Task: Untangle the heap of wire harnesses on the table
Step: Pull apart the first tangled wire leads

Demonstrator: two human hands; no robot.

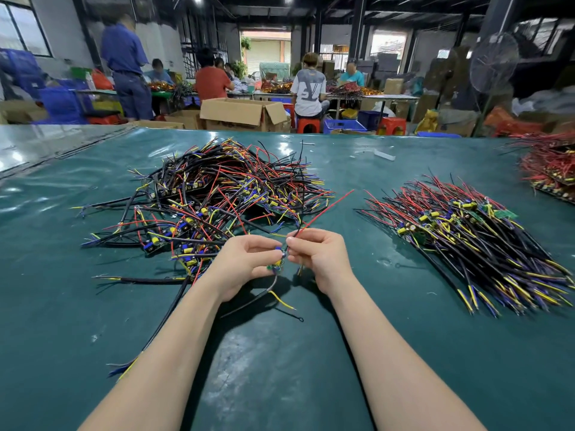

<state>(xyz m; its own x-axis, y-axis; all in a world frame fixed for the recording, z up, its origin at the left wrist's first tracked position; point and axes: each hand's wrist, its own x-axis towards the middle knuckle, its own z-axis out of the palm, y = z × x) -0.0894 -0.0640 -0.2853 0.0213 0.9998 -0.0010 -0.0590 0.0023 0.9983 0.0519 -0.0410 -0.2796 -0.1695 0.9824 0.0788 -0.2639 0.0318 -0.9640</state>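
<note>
You're at the wide green counter (pixel 311 353), and it fills almost the whole view. Biggest thing on it: the tangled heap (pixel 217 194) of wire harnesses, left of centre, with black, red, yellow and blue leads crossing every way and small boards buried among them. A few black cables trail out of it toward your left forearm.

Over on your right, well apart from the heap, lies the sorted pile (pixel 473 241). Its harnesses lie side by side, red leads pointing away from you, yellow and blue tips fanned toward the near edge. At the far right edge there's a red bundle (pixel 550 169), partly cut off by the frame.

Beyond the counter, an open cardboard box (pixel 239 113) stands on the floor and people sit at other benches.

Now the small stuff, right in the middle, just in front of the heap. One harness (pixel 278 259) is up off the counter between your hands. Your left grip (pixel 245 262) has its fingers curled in, pinching the little board. Your right grip (pixel 317 256) pinches the red wire (pixel 326 209) close to that board. The wire runs up and to the right, ending free between the two piles. A black cable (pixel 258 295) and a yellow lead (pixel 281 301) droop onto the counter below your hands.
</note>
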